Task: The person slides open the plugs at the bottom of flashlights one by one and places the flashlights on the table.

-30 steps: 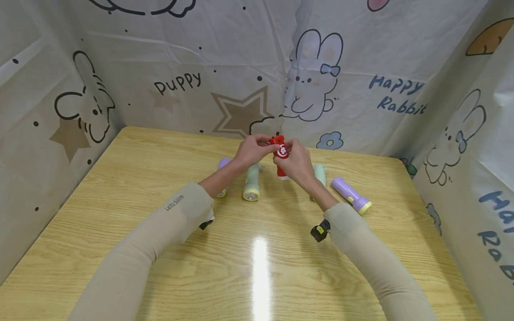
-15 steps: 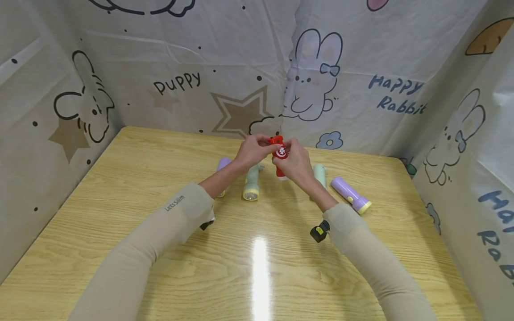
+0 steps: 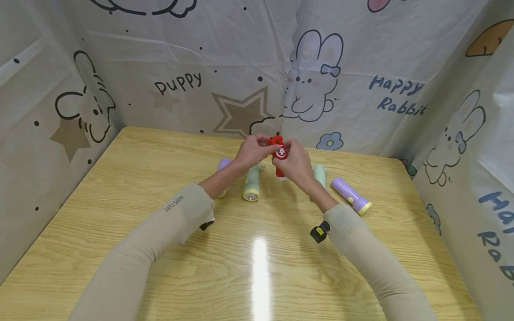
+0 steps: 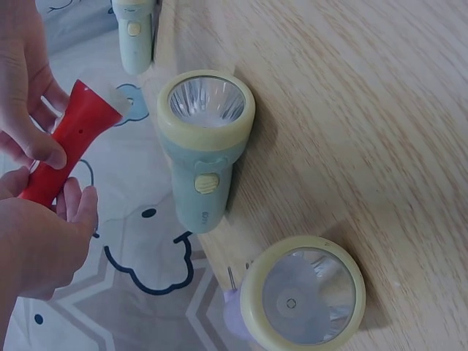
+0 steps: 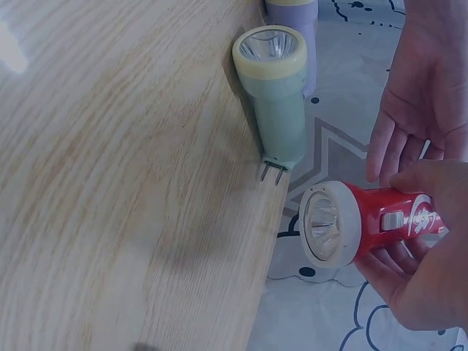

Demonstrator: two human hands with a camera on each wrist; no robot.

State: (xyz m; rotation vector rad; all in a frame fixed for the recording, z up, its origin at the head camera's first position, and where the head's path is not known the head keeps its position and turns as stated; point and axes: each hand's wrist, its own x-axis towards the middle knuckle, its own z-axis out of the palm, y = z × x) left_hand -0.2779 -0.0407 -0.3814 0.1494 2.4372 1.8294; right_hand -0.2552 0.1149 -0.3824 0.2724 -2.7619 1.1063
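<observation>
Both hands hold a red flashlight [image 3: 281,172] above the far part of the table. It has a white rim around its lens and a white emblem on its body. My right hand [image 3: 296,162] grips the body, its thumb lying along it in the left wrist view. With thumb and fingers, my left hand [image 3: 252,150] pinches the tail end. In the right wrist view the lens [image 5: 323,225] and a pale switch [image 5: 393,221] show. A green flashlight [image 3: 252,180] lies just below the left hand, and another green flashlight [image 3: 320,173] lies partly behind the right wrist.
A purple flashlight [image 3: 348,195] lies at the right; another purple flashlight [image 3: 224,163] is partly hidden by the left forearm. The wooden table [image 3: 233,267] ends at a printed cloth backdrop [image 3: 241,53]. Metal prongs [image 5: 272,173] stick out of one green flashlight's tail.
The red flashlight and the right hand have shifted very slightly left. Both hands keep their hold, and the other flashlights lie as before.
</observation>
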